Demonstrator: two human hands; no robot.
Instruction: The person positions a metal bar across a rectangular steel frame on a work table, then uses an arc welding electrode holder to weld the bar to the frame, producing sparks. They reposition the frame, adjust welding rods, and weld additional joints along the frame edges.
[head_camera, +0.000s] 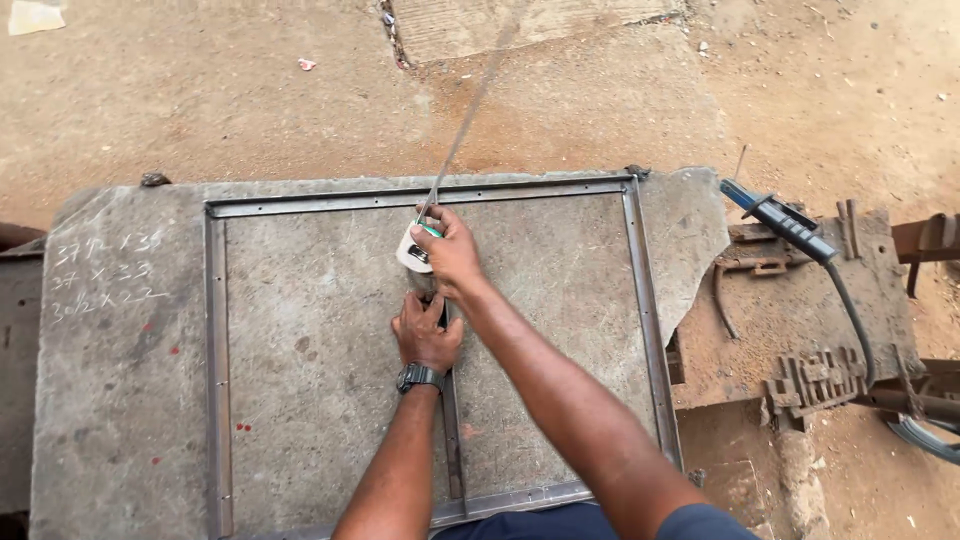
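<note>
Above the left hand (425, 335), the right hand (448, 250) grips a tape measure (413, 248).

A white tape measure case (412, 250) sits over the counter's middle, its thin steel blade (470, 105) extended far past the back edge. A flat metal bar (452, 440) runs toward the near edge.

A grey stone slab worktop (130, 400) with a broken right corner sits on sandy ground (200, 90). A rectangular metal frame (215, 350) lies flat on it, with a metal bar (453, 440) running down the middle. Chalk marks show at its left.
</note>
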